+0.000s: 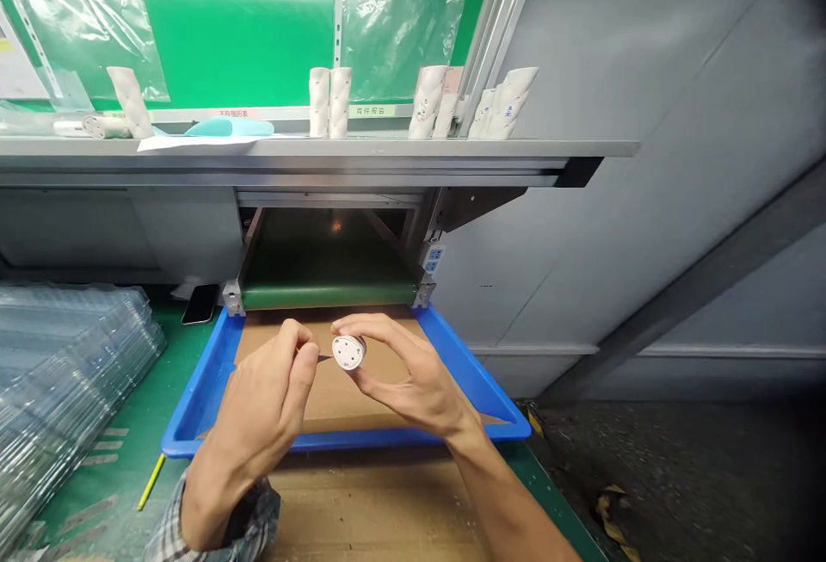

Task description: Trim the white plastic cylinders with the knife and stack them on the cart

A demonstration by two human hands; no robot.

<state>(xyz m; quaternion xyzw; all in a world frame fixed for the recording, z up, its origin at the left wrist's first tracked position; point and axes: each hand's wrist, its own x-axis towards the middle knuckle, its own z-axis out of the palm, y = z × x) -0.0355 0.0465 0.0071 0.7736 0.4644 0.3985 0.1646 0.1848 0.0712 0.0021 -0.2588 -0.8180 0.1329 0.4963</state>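
Over the blue tray (303,441), my right hand (413,377) grips a small white cylindrical part (348,353) between thumb and fingers. Its round end faces me and shows several small dark holes. Just to its left, my left hand (268,398) is closed in a pinch on a thin, dark, pointed tool (324,359). The tool's tip reaches close to the white part's edge; I cannot tell whether they touch. Most of the tool is hidden inside my fingers.
Behind the tray is a green conveyor belt (329,295). Clear plastic trays (70,373) are stacked at left, near a phone (200,304) and a yellow stick (151,482). Several white twisted cylinders (340,103) stand on the metal shelf (323,149). A power socket (433,259) hangs beside the belt.
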